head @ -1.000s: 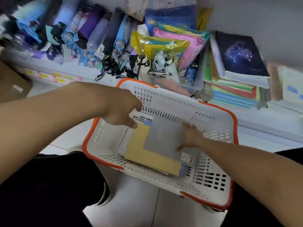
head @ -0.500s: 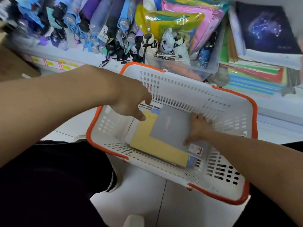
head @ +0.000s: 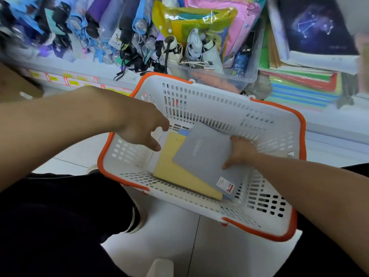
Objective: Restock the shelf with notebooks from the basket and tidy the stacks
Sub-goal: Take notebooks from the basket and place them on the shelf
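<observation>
A white basket with an orange rim (head: 199, 100) stands on the floor below the shelf. Inside lie a grey notebook (head: 205, 154) on top of a yellow notebook (head: 179, 174), with a blue one peeking out beneath. My right hand (head: 238, 151) grips the grey notebook's right edge, thumb on top and fingers under it. My left hand (head: 143, 130) hovers over the basket's left side with fingers loosely spread, holding nothing. On the shelf at the upper right sits a stack of coloured notebooks (head: 299, 84) topped by a dark constellation notebook (head: 317, 31).
Folded umbrellas (head: 79, 31) fill the shelf at the upper left. A clear bin (head: 215, 74) with small umbrellas and bright plastic pouches (head: 199, 21) stands behind the basket. My dark trouser legs flank the basket; white floor tiles (head: 179, 232) lie in front.
The view has moved closer to the basket. My right hand has shifted from lying on the grey notebook to gripping its right edge, tilting it up slightly. My left hand has lowered further into the basket.
</observation>
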The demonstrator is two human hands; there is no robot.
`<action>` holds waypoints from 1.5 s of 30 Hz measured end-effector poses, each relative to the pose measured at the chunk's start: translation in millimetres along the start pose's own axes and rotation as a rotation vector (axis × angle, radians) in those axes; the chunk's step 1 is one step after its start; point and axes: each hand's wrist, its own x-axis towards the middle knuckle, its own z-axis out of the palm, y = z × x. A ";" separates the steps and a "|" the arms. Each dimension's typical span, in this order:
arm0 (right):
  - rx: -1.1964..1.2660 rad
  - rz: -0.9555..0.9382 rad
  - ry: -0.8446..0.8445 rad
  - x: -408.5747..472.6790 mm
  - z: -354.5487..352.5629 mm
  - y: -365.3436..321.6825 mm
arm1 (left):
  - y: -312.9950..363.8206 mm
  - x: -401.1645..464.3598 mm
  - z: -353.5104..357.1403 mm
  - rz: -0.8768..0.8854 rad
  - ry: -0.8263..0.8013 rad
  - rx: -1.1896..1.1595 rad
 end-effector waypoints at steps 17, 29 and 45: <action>0.669 -0.851 -0.421 -106.2 -167.1 -155.8 | -26.3 -2.9 -19.2 0.013 0.337 -0.001; -0.134 -0.175 -0.009 -14.3 23.1 -54.5 | -33.4 -18.0 -10.9 0.045 0.573 0.333; -0.112 -0.137 -0.021 -2.5 18.7 -61.0 | -56.5 -11.2 -8.1 0.176 0.806 0.048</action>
